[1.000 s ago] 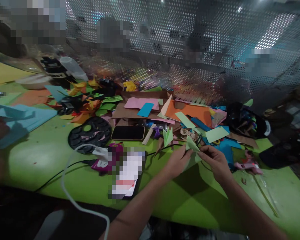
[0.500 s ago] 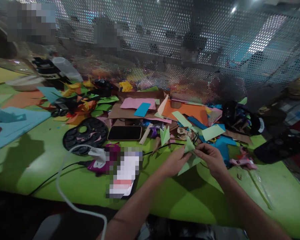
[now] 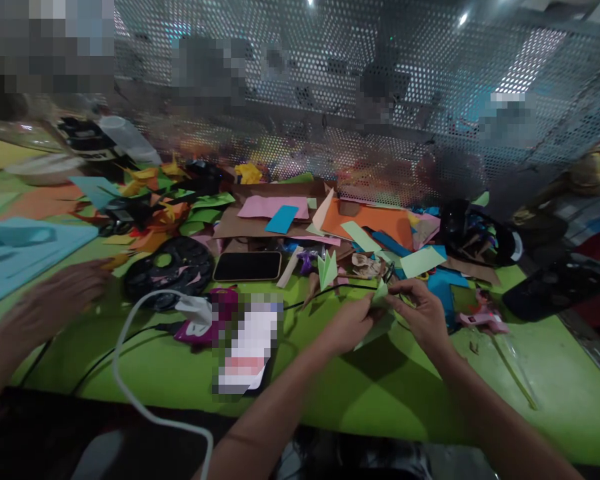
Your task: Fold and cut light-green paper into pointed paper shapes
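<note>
Both my hands meet over the green table (image 3: 330,373), right of the middle. My left hand (image 3: 353,323) is closed on a pale green folded paper (image 3: 375,331), which partly hides behind its fingers. The fingers of my right hand (image 3: 417,307) pinch the same paper near its upper tip (image 3: 381,291). A second pale green folded piece (image 3: 327,269) stands up just beyond my left hand. Nearer the middle lie a dark phone (image 3: 247,266) and a lit phone (image 3: 250,347), its screen blurred out.
Another person's hand (image 3: 77,287) reaches in at the left, beside a black round tray (image 3: 167,270). A purple power adapter (image 3: 205,327) trails a white cable (image 3: 123,373). Paper scraps (image 3: 370,223) lie before a perforated metal screen (image 3: 305,100). A black cup (image 3: 555,287) tilts at the right.
The other person's hand has come in from the left. The held paper's tip now shows smaller between my fingers, and less of its lower part is visible.
</note>
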Available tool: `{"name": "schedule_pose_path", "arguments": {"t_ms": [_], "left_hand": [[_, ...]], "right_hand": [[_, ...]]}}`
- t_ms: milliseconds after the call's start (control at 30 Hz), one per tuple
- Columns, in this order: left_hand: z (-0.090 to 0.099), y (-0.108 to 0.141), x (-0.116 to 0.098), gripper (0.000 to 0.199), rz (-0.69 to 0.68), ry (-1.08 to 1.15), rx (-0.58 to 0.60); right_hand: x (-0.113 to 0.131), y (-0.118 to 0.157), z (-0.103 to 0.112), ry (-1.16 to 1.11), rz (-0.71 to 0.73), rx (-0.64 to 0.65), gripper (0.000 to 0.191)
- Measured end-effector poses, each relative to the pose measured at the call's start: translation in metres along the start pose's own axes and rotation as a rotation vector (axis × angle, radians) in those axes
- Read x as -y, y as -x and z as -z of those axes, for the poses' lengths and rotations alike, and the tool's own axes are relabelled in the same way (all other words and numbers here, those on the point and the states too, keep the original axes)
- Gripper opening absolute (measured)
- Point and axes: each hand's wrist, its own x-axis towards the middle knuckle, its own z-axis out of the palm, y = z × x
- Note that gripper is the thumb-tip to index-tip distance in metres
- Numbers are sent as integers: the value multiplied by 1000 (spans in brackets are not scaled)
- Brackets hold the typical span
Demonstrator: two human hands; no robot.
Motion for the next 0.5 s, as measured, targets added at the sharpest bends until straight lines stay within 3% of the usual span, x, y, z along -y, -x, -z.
{"name": "schedule_pose_path", "arguments": {"t_ms": [500], "left_hand": [[-1, 1, -6, 22, 6, -154, 68]], "right_hand": [[-1, -2, 3, 21, 89, 12, 8]]}}
